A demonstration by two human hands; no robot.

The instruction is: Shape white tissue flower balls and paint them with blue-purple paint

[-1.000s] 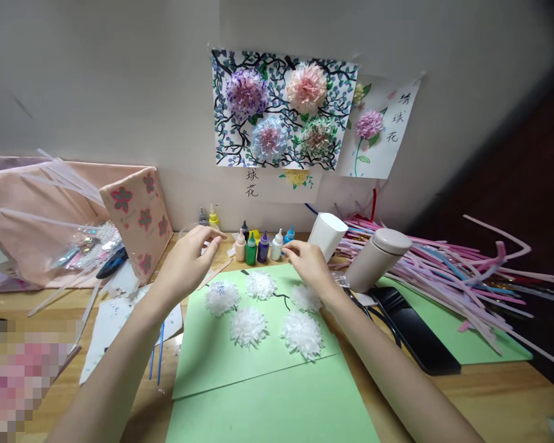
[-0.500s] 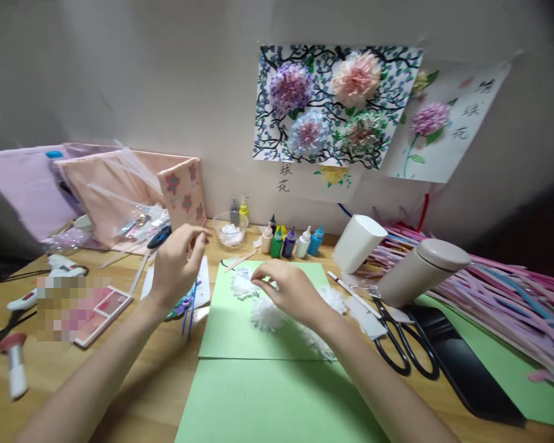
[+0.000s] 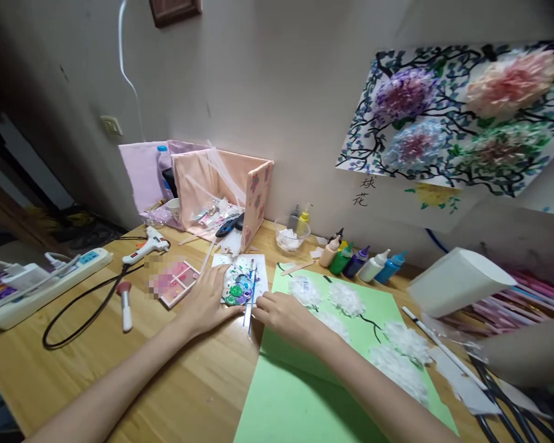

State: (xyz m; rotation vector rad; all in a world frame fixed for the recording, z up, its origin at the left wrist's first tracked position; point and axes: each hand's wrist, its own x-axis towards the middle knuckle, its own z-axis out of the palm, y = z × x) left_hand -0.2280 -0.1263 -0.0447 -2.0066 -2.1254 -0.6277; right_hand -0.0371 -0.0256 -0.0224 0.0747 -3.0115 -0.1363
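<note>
My left hand [image 3: 207, 301] lies at the left edge of the paint-smeared white palette sheet [image 3: 218, 261], fingers stretched forward and thumb apart. Green, purple and blue paint [image 3: 237, 292] covers the sheet's middle. Two thin blue paintbrushes [image 3: 253, 283] lie across its right side. Just right of their handles, my right hand [image 3: 281, 317] has its fingers curled together; what they pinch, if anything, is hidden. Under my right forearm spreads green paper [image 3: 277, 394] carrying several fluffy white paper flowers [image 3: 346, 298] and black painted branch lines.
Paint bottles [image 3: 364, 263] stand behind the paper beside a clear bowl [image 3: 292, 237] of white scraps. Left are a blush palette [image 3: 180, 283], makeup brush [image 3: 126, 307], glue gun [image 3: 145, 246] and power strip [image 3: 50, 289]. A white roll [image 3: 461, 280] and black scissors [image 3: 503, 406] are right.
The view has swung left. My right hand has moved from above the white flowers to the brushes on the palette sheet. My left hand has come down to the sheet's left edge.
</note>
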